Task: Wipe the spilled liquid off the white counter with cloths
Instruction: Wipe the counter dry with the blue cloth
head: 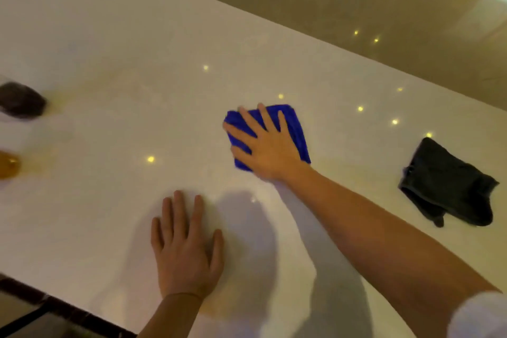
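A folded blue cloth [295, 129] lies on the glossy white counter [109, 123] near the middle. My right hand [263, 145] presses flat on it with straight, spread fingers. Nearer to me, my left hand [186, 244] rests palm down on the bare counter, fingers straight. A crumpled dark grey cloth [447, 186] lies apart at the right. Faint yellowish streaks of liquid [63, 96] show on the counter at the left.
At the left edge stand a dark blurred object [20, 100] and an amber object [8, 164], both cut off by the frame. The counter's far edge runs diagonally from upper left to right; its near edge [55, 307] shows at the lower left.
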`<state>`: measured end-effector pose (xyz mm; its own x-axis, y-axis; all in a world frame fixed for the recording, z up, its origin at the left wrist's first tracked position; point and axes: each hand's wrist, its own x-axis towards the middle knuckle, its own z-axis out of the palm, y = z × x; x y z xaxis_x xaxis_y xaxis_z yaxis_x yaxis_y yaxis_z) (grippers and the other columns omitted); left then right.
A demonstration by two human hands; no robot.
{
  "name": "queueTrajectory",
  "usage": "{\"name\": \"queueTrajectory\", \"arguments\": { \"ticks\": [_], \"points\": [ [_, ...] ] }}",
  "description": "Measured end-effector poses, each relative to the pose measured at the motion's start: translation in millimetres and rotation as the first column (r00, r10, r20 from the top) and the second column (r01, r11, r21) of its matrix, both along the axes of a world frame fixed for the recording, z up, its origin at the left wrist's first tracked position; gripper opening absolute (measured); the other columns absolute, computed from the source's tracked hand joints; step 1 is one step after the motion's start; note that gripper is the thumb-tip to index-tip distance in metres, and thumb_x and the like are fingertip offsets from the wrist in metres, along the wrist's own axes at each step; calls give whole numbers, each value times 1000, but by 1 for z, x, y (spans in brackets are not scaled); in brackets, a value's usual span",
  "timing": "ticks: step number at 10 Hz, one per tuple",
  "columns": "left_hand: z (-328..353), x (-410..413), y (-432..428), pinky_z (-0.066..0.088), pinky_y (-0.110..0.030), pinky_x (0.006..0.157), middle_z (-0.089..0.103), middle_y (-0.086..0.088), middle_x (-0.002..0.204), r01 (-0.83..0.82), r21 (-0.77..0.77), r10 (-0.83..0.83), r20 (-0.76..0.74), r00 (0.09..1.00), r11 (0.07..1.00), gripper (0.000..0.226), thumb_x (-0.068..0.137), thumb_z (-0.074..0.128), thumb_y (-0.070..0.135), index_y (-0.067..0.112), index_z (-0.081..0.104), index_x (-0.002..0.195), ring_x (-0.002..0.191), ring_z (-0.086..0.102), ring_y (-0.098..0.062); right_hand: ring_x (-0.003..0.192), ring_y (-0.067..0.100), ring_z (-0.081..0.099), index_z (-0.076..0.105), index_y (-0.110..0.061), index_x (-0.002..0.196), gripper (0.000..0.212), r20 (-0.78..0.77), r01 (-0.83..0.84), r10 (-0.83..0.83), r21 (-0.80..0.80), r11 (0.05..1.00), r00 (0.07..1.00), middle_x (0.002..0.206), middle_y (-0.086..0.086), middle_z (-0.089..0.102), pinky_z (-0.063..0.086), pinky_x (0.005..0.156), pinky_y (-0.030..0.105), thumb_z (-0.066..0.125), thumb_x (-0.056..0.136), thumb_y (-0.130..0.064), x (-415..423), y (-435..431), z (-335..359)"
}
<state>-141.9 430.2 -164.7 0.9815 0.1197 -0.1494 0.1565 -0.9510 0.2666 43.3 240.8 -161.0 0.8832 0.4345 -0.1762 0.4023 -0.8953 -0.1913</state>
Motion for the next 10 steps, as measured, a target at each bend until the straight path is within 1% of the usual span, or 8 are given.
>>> {"name": "queueTrajectory", "arguments": {
  "ticks": [1,2,4,5,6,7,8,10],
  "points": [
    [-2,0,-2,14,-54,120,24,-19,163,10,7,-10,33,999,1000,74,86,37,51,16,38,152,152,17,-38,157,38,-6,4,-48,160,61,44,163,-161,-41,986,986,173,-7,-2,-1,123,66,15,102,-62,88,26,-2],
    [-1,-2,1,9,-51,122,22,-17,164,4,-5,-4,27,1000,1000,72,89,34,51,18,36,153,153,14,-36,157,37,-5,7,-40,162,65,59,140,-134,-106,984,989,173,-5,-2,-1,123,65,18,102,-62,55,29,0],
    [11,-2,7,11,-52,123,24,-4,164,-53,-228,69,65,995,972,64,95,24,50,21,41,150,155,9,-23,154,43,-11,17,-41,160,79,-58,-266,263,-39,963,963,171,-1,20,11,117,73,35,90,-72,-232,32,1],
    [12,-1,8,9,-50,124,23,1,165,-35,-234,49,57,997,972,66,95,22,56,24,42,149,155,5,-21,155,33,16,15,-44,161,92,-438,-326,424,283,902,793,171,-8,21,28,112,63,54,85,-75,-282,22,-4],
    [8,0,10,12,-50,124,27,3,164,-31,-249,57,96,994,968,69,96,19,60,23,44,148,155,8,-21,159,23,3,20,-50,158,71,-657,-122,465,497,859,594,171,-21,7,16,123,64,42,95,-74,-251,1,0],
    [4,-3,11,16,-50,123,36,-3,160,-62,-319,114,147,983,946,75,94,23,64,15,44,148,153,20,-25,158,32,9,59,-46,137,42,130,-768,760,9,641,636,166,-5,33,9,122,64,52,97,-58,-165,15,3],
    [3,-3,10,18,-51,122,35,-4,160,-56,-287,105,160,981,956,79,90,33,65,14,40,150,152,23,-27,157,36,10,45,-49,149,50,82,-518,512,121,846,855,169,-2,26,9,123,65,42,100,-60,-59,36,-5],
    [0,1,3,21,-52,120,35,-12,160,-74,-78,81,84,993,994,94,80,42,73,10,39,149,151,26,-32,157,39,-8,10,-57,157,60,28,-74,76,-65,995,997,173,-7,-1,-8,119,71,16,98,-70,110,98,-2]
  ]
}}
